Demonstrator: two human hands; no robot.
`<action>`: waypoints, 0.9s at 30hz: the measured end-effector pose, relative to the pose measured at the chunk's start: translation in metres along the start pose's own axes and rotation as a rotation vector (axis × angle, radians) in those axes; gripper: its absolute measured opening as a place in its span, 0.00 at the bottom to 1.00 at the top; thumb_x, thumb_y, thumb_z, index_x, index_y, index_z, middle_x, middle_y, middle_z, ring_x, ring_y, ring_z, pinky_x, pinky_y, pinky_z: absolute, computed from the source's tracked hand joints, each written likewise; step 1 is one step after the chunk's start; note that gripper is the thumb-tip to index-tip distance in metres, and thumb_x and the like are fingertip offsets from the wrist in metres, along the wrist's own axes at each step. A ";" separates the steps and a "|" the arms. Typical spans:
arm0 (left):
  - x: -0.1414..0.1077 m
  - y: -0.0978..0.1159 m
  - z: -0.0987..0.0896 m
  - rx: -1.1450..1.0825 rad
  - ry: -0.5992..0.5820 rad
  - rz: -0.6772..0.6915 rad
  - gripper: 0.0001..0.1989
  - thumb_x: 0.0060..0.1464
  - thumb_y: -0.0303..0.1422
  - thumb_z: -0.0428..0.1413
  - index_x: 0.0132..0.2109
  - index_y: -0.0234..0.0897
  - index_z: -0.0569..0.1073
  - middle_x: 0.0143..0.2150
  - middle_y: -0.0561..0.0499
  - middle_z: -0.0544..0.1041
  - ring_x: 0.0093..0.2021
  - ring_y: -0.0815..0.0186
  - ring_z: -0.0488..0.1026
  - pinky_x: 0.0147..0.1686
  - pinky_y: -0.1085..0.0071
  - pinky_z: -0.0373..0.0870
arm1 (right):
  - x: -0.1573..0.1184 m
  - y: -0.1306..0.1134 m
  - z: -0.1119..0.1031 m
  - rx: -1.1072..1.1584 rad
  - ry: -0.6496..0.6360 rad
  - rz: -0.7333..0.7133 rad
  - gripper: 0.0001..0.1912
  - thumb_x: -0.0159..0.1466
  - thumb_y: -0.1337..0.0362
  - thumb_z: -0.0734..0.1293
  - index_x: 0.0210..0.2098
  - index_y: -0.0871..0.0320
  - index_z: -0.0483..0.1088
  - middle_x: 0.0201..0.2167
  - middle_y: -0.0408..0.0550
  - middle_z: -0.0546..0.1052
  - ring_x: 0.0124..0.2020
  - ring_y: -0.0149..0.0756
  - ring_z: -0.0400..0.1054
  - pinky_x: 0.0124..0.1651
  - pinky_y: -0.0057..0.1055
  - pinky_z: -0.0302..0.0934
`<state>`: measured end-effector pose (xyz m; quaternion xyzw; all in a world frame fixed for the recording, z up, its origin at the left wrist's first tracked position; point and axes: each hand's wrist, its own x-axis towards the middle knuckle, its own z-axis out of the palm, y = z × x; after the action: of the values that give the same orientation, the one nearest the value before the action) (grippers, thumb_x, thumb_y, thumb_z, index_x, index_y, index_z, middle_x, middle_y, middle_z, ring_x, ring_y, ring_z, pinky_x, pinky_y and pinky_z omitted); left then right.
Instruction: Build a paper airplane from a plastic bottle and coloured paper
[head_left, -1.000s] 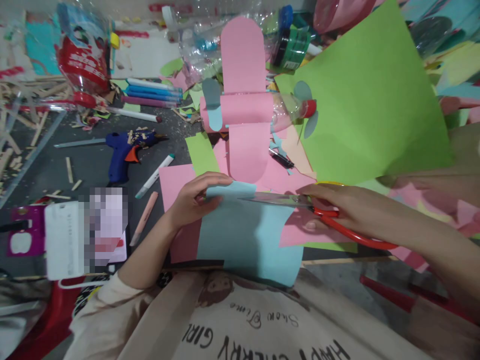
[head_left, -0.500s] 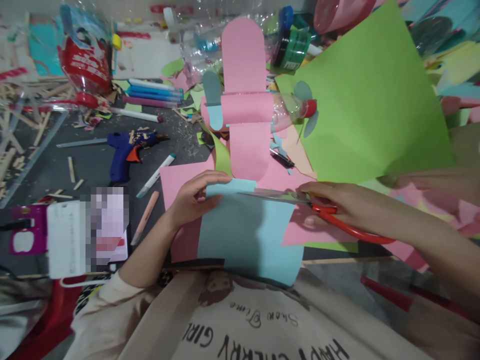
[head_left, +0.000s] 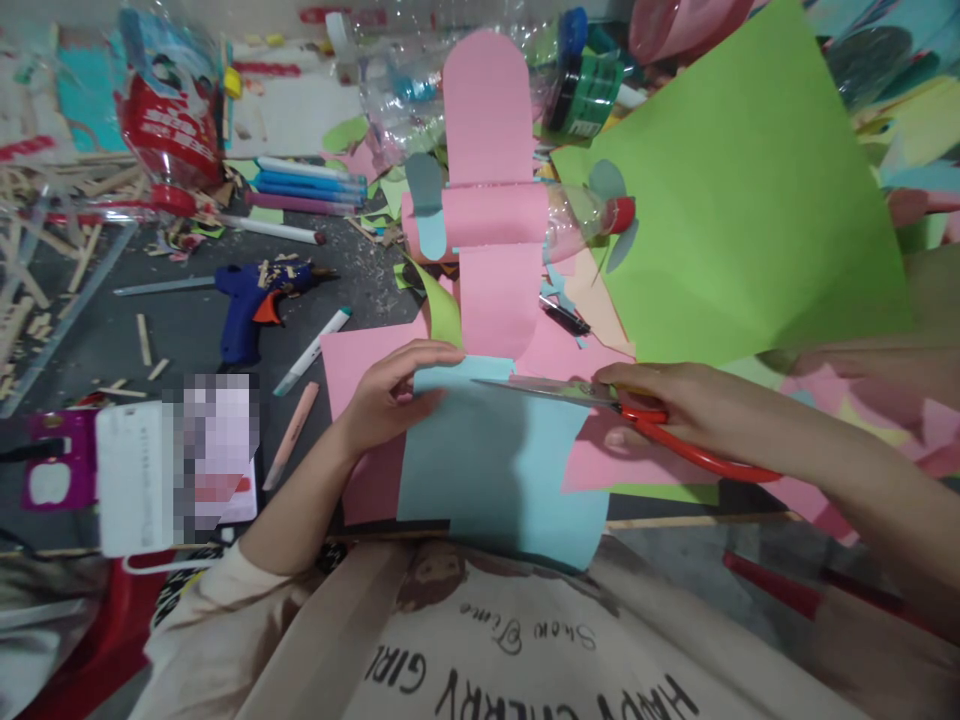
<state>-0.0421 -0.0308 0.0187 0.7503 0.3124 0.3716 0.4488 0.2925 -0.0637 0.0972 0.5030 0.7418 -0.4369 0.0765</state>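
Observation:
A sheet of light blue paper [head_left: 480, 470] lies near the table's front edge, its lower corner hanging over toward my shirt. My left hand [head_left: 401, 390] pinches its upper left corner between thumb and fingers. In my right hand [head_left: 656, 405] are red-handled scissors [head_left: 705, 455]. Their blades point left and lie along the upper part of the blue sheet, close to a narrow strip at its top edge. Just beyond stands a plane-like model made from a plastic bottle [head_left: 574, 225] wrapped in pink paper [head_left: 491, 215], with grey-blue paper blades by its red cap.
A blue glue gun [head_left: 244, 305], markers [head_left: 311, 350] and a blurred phone [head_left: 221, 450] lie to the left. A large green sheet [head_left: 750, 210] covers the right back. Wood sticks, paper scraps and a red-labelled bottle [head_left: 169, 125] crowd the far left. Another person's arm [head_left: 877, 375] reaches in at right.
The scissor blades have closed a little further along the blue paper, and the handles have drawn nearer together. My left hand keeps its hold in the same place.

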 end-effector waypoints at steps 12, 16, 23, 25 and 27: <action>0.001 -0.001 0.001 0.013 -0.005 0.029 0.15 0.61 0.29 0.60 0.55 0.41 0.77 0.52 0.42 0.81 0.54 0.60 0.78 0.51 0.64 0.77 | 0.003 0.008 0.005 -0.071 0.072 -0.018 0.25 0.66 0.40 0.60 0.47 0.52 0.71 0.35 0.51 0.79 0.29 0.43 0.72 0.30 0.35 0.59; 0.002 0.001 0.003 0.009 0.003 0.019 0.15 0.61 0.31 0.61 0.55 0.41 0.78 0.52 0.42 0.81 0.54 0.60 0.78 0.54 0.61 0.77 | 0.005 0.007 0.006 -0.073 0.060 -0.019 0.26 0.66 0.40 0.59 0.50 0.52 0.70 0.38 0.53 0.79 0.31 0.44 0.72 0.31 0.36 0.62; 0.002 0.003 0.005 0.008 -0.025 0.002 0.15 0.62 0.32 0.59 0.55 0.41 0.77 0.52 0.43 0.81 0.55 0.60 0.78 0.54 0.62 0.76 | 0.009 0.004 0.010 -0.073 0.067 -0.048 0.28 0.67 0.38 0.58 0.52 0.51 0.69 0.38 0.54 0.79 0.33 0.45 0.72 0.30 0.35 0.61; 0.002 0.003 0.006 0.003 -0.032 0.019 0.16 0.62 0.30 0.59 0.56 0.41 0.77 0.52 0.42 0.81 0.55 0.60 0.78 0.55 0.61 0.76 | 0.011 -0.001 0.009 -0.066 0.051 -0.038 0.29 0.67 0.37 0.57 0.51 0.53 0.69 0.37 0.54 0.79 0.31 0.44 0.72 0.30 0.35 0.61; 0.002 0.003 0.007 -0.009 -0.032 0.034 0.17 0.62 0.28 0.59 0.57 0.42 0.77 0.52 0.43 0.81 0.56 0.60 0.78 0.55 0.62 0.76 | 0.012 -0.005 0.007 -0.062 0.023 -0.028 0.29 0.66 0.37 0.57 0.50 0.53 0.69 0.35 0.53 0.78 0.30 0.43 0.71 0.30 0.34 0.60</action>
<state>-0.0348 -0.0336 0.0193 0.7592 0.2908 0.3686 0.4507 0.2801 -0.0608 0.0894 0.4950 0.7626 -0.4091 0.0776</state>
